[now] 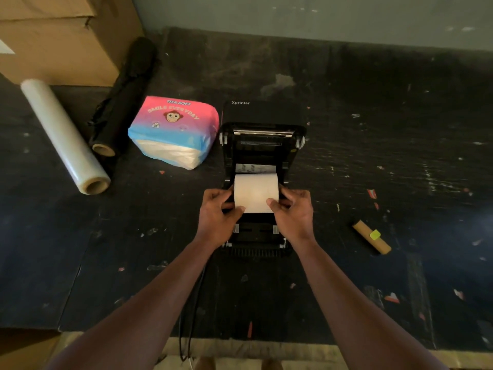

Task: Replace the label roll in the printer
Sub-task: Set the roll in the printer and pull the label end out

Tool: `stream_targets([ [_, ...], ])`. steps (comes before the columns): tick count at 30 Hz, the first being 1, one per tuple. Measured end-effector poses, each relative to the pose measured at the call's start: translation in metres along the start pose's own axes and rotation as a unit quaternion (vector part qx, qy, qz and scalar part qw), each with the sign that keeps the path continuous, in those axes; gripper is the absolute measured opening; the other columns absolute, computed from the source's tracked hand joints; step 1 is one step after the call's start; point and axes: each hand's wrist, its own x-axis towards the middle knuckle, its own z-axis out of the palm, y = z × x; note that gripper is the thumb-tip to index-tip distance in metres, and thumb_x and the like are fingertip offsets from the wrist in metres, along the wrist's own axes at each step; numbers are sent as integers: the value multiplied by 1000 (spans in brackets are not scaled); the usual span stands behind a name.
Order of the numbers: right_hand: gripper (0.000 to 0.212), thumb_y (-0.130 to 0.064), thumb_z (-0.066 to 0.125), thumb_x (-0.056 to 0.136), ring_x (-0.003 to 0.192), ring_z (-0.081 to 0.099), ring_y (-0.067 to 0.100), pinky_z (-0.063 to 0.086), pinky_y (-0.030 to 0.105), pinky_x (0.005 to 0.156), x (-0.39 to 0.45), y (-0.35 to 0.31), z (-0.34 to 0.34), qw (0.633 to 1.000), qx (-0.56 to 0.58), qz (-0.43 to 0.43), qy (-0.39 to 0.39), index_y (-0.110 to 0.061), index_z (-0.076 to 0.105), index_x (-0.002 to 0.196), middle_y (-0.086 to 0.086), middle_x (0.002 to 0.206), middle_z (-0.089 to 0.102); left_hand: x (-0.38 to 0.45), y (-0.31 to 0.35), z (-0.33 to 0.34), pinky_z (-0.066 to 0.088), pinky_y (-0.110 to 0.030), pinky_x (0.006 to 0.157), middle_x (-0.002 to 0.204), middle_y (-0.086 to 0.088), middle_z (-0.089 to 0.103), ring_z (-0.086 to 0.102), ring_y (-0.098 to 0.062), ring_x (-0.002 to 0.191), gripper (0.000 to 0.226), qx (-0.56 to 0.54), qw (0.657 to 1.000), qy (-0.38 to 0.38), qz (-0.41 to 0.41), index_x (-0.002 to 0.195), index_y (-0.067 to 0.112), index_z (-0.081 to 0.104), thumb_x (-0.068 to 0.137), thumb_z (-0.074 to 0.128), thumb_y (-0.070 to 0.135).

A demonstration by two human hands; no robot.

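Note:
A black label printer [262, 145] stands open on the dark table, its lid tipped back and the roll bay exposed. A white label roll [255, 190] sits over the bay, held from both sides. My left hand [217, 217] grips its left end with the thumb on the front of the paper. My right hand [292, 213] grips the right end the same way. A bare cardboard core [371, 237] with a yellow-green clip lies on the table to the right of the printer.
A pink and blue tissue pack [173, 132] lies left of the printer. Further left are a black film roll [122, 97], a clear stretch-film roll [65, 137] and cardboard boxes [61, 36]. A black cable [186, 329] runs off the near table edge.

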Motion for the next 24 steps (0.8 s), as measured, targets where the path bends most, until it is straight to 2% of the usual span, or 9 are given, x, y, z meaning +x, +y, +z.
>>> stream_targets([
  [2, 57, -18, 77, 92, 106, 59, 6, 48, 5, 78, 0, -1, -1, 1000, -7, -1, 1, -12, 57, 145, 0, 138, 44, 0, 0, 0, 42, 6, 72, 136, -1, 46, 62, -9, 104, 59, 5, 1000, 3, -2, 145, 13, 57, 90, 79, 11],
  [8, 58, -16, 77, 93, 113, 61, 11, 52, 15, 93, -7, -1, 3, 1000, -13, -10, 9, -9, 56, 146, 4, 141, 43, 4, -3, -5, 47, 3, 74, 139, -6, 51, 65, -9, 105, 59, 25, 1000, -6, 15, 144, 16, 58, 89, 80, 13],
  [11, 55, -16, 76, 94, 113, 60, 11, 49, 9, 84, -5, 0, 3, 1000, -25, -2, 9, -9, 57, 145, 4, 140, 44, 4, -2, -5, 51, -4, 77, 139, -6, 51, 66, -9, 105, 60, 38, 999, -8, 19, 145, 15, 57, 89, 80, 14],
  [14, 54, -17, 75, 95, 113, 60, 12, 48, 10, 87, -5, 3, 5, 999, -45, -8, 5, -11, 57, 145, 6, 141, 43, 3, 0, -1, 57, -21, 90, 139, -6, 51, 68, -13, 107, 62, 36, 999, -2, 16, 146, 16, 56, 89, 80, 13],
  [16, 53, -20, 73, 96, 107, 61, 10, 48, 9, 81, -5, 4, 4, 998, -59, -10, 3, -13, 57, 146, 8, 140, 47, 1, 0, 0, 54, -15, 86, 134, -4, 52, 68, -10, 103, 63, 45, 999, 2, 13, 147, 19, 55, 89, 80, 15],
  [18, 54, -25, 72, 97, 98, 65, 8, 48, 9, 75, -4, 4, 1, 998, -63, -4, -16, -16, 57, 148, 7, 131, 58, 1, 1, -2, 50, -8, 77, 122, -1, 60, 67, -4, 93, 64, 53, 999, 6, 5, 147, 21, 55, 89, 81, 19],
  [20, 54, -27, 73, 96, 89, 68, 5, 51, 13, 72, -5, 4, -5, 998, -58, -1, -35, -18, 58, 147, 0, 108, 70, 0, 4, -5, 47, -5, 71, 104, 7, 66, 66, 3, 85, 65, 54, 999, 3, -9, 147, 23, 55, 88, 81, 21],
  [22, 51, -28, 75, 94, 82, 67, -2, 52, 14, 70, -5, 3, -10, 999, -41, 6, -27, -20, 61, 142, -12, 91, 70, -1, 6, -7, 48, -3, 63, 93, 16, 68, 67, 7, 78, 63, 45, 999, -3, -26, 145, 22, 57, 88, 82, 21],
  [24, 40, -31, 78, 91, 80, 68, -4, 56, 18, 72, -5, 2, -13, 1000, -21, 16, 3, -21, 68, 129, -14, 87, 70, -1, 8, -10, 48, -1, 60, 88, 16, 70, 68, 11, 76, 58, 33, 999, 0, -39, 140, 22, 61, 86, 83, 22],
])
